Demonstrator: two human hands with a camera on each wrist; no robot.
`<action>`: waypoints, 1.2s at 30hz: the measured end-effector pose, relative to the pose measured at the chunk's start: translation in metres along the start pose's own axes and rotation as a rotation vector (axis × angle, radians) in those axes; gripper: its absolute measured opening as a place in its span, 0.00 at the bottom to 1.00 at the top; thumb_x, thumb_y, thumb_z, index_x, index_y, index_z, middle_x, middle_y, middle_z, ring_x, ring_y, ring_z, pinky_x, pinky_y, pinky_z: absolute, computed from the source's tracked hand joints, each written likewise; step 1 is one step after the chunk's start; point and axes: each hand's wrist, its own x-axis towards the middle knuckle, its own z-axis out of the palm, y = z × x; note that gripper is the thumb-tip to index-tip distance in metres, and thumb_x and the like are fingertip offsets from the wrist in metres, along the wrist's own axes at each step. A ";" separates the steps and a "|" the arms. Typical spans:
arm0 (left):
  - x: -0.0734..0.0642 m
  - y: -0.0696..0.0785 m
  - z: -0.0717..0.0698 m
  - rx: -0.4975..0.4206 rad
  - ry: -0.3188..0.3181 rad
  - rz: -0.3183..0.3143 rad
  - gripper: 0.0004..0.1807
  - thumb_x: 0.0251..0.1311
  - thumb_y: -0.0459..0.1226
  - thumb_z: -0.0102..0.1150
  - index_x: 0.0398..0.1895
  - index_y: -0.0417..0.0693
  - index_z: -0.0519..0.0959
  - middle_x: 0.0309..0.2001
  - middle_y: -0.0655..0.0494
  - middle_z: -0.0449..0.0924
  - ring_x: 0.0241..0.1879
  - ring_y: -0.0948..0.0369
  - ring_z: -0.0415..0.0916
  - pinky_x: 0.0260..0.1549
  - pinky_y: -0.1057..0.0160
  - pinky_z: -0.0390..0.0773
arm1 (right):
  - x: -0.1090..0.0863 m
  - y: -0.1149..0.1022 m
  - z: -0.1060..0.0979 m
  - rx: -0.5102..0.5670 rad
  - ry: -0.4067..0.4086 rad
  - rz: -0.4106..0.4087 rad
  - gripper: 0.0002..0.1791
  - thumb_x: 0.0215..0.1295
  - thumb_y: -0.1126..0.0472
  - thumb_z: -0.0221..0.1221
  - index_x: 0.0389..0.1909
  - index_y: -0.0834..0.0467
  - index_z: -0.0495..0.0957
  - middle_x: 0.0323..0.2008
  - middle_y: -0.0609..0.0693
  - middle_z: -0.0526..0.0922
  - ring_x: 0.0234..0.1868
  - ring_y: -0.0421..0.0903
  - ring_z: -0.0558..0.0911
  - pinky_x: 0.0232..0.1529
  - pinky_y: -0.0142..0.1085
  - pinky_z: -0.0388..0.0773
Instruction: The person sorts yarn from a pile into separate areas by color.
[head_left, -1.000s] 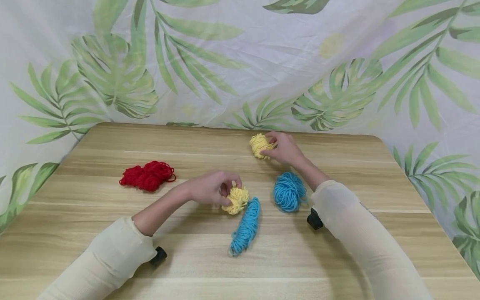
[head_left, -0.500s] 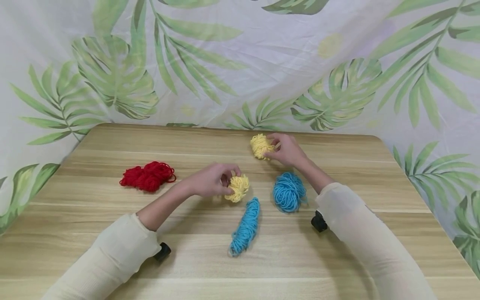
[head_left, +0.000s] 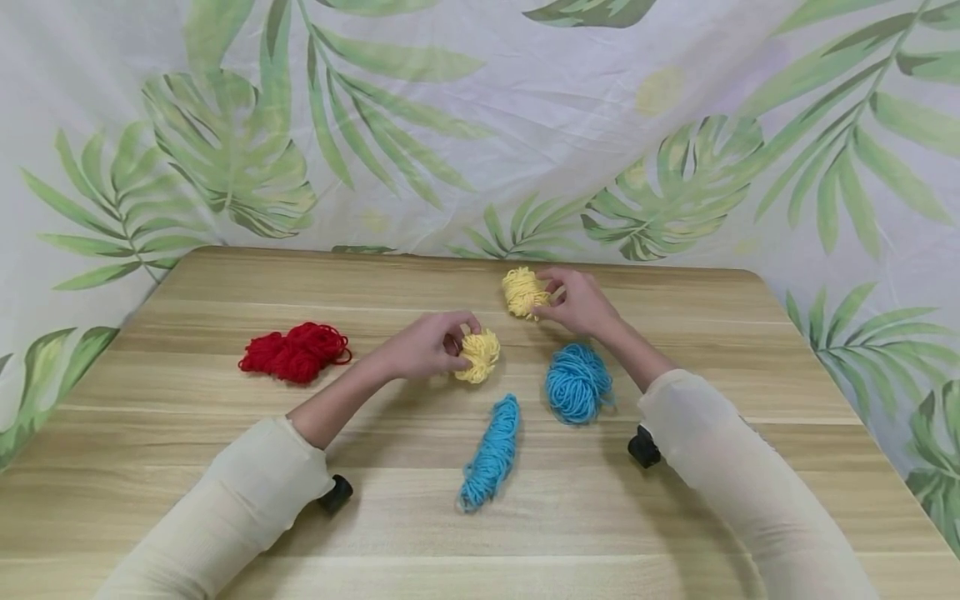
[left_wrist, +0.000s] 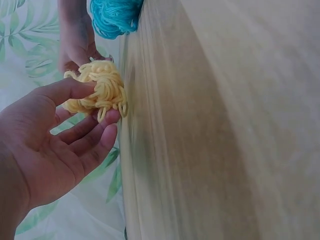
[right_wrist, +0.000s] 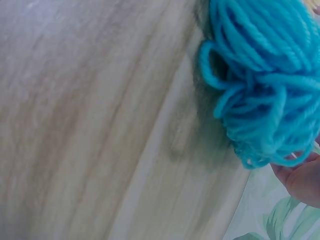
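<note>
My left hand pinches a small yellow yarn bundle between thumb and fingers. In the left wrist view, looped strands of this yellow yarn bundle stick out past the fingertips. Farther back, near the table's far edge, my right hand holds the right side of a second yellow yarn bundle with thumb and fingertips. A round blue yarn ball lies below my right wrist; in the right wrist view this blue yarn ball hides most of the right hand.
An elongated blue yarn skein lies on the wooden table, nearer than the left hand's bundle. Red yarn sits at the left. Behind the table hangs a leaf-patterned cloth.
My left hand has carried its yellow bundle away from the blue skein, toward the far side. The right hand and its yellow bundle have shifted very slightly right.
</note>
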 end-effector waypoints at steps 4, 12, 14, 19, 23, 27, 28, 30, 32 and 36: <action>0.003 -0.003 -0.001 -0.009 0.023 -0.010 0.18 0.59 0.26 0.70 0.51 0.37 0.76 0.31 0.49 0.81 0.31 0.60 0.76 0.31 0.64 0.76 | -0.002 0.001 -0.001 0.010 -0.006 -0.002 0.32 0.65 0.63 0.71 0.68 0.67 0.74 0.51 0.67 0.82 0.45 0.60 0.86 0.48 0.49 0.83; 0.008 -0.010 -0.002 -0.021 0.057 -0.015 0.19 0.59 0.26 0.70 0.52 0.36 0.77 0.33 0.46 0.82 0.34 0.57 0.79 0.33 0.63 0.79 | -0.006 0.004 -0.002 0.006 -0.013 0.007 0.32 0.66 0.62 0.70 0.69 0.66 0.73 0.53 0.66 0.82 0.46 0.59 0.85 0.46 0.49 0.83; 0.010 -0.011 -0.003 -0.029 0.066 -0.024 0.19 0.60 0.27 0.70 0.53 0.36 0.76 0.35 0.45 0.83 0.35 0.56 0.80 0.34 0.63 0.80 | -0.008 0.003 -0.003 -0.002 -0.013 0.013 0.32 0.66 0.60 0.70 0.69 0.65 0.73 0.53 0.66 0.82 0.46 0.59 0.85 0.46 0.49 0.83; 0.014 -0.013 -0.004 -0.031 0.095 -0.037 0.19 0.61 0.28 0.70 0.54 0.35 0.76 0.37 0.43 0.84 0.36 0.55 0.81 0.34 0.62 0.81 | -0.011 0.001 -0.005 -0.020 -0.022 0.022 0.33 0.67 0.58 0.70 0.70 0.64 0.73 0.54 0.65 0.82 0.45 0.58 0.85 0.45 0.49 0.83; 0.017 -0.015 -0.005 -0.021 0.114 -0.026 0.20 0.61 0.28 0.70 0.55 0.34 0.76 0.38 0.42 0.84 0.38 0.53 0.82 0.37 0.61 0.81 | -0.015 0.000 -0.006 -0.014 -0.030 0.013 0.34 0.67 0.58 0.69 0.71 0.65 0.71 0.54 0.66 0.81 0.45 0.58 0.86 0.45 0.49 0.83; 0.020 -0.018 -0.006 -0.024 0.137 -0.028 0.20 0.61 0.28 0.70 0.55 0.34 0.77 0.38 0.40 0.84 0.39 0.51 0.83 0.37 0.60 0.82 | -0.018 0.001 -0.007 -0.001 -0.027 0.004 0.34 0.68 0.59 0.69 0.71 0.65 0.71 0.54 0.66 0.81 0.45 0.58 0.86 0.44 0.49 0.83; 0.021 -0.019 -0.006 -0.027 0.145 -0.031 0.20 0.61 0.28 0.70 0.54 0.34 0.77 0.38 0.40 0.84 0.39 0.51 0.83 0.36 0.60 0.82 | -0.019 0.001 -0.007 0.001 -0.027 0.001 0.34 0.67 0.59 0.69 0.71 0.65 0.71 0.53 0.66 0.81 0.45 0.58 0.86 0.44 0.49 0.83; 0.022 -0.020 -0.006 -0.032 0.162 -0.039 0.19 0.61 0.28 0.70 0.54 0.35 0.77 0.38 0.40 0.84 0.39 0.51 0.83 0.34 0.61 0.82 | -0.021 0.002 -0.008 0.006 -0.027 -0.004 0.34 0.67 0.59 0.69 0.71 0.65 0.71 0.53 0.67 0.81 0.45 0.59 0.86 0.45 0.49 0.83; 0.023 -0.021 -0.006 -0.043 0.177 -0.047 0.19 0.61 0.27 0.70 0.54 0.35 0.77 0.39 0.40 0.84 0.39 0.51 0.83 0.34 0.62 0.81 | -0.023 0.003 -0.008 0.006 -0.026 -0.015 0.34 0.67 0.60 0.69 0.71 0.66 0.72 0.52 0.67 0.82 0.45 0.60 0.86 0.46 0.50 0.84; 0.026 -0.022 -0.007 -0.066 0.196 -0.058 0.19 0.62 0.27 0.69 0.55 0.34 0.76 0.40 0.39 0.84 0.37 0.51 0.82 0.32 0.63 0.81 | -0.025 0.005 -0.009 0.001 -0.027 -0.025 0.33 0.67 0.60 0.69 0.69 0.67 0.73 0.51 0.68 0.82 0.45 0.60 0.86 0.46 0.50 0.83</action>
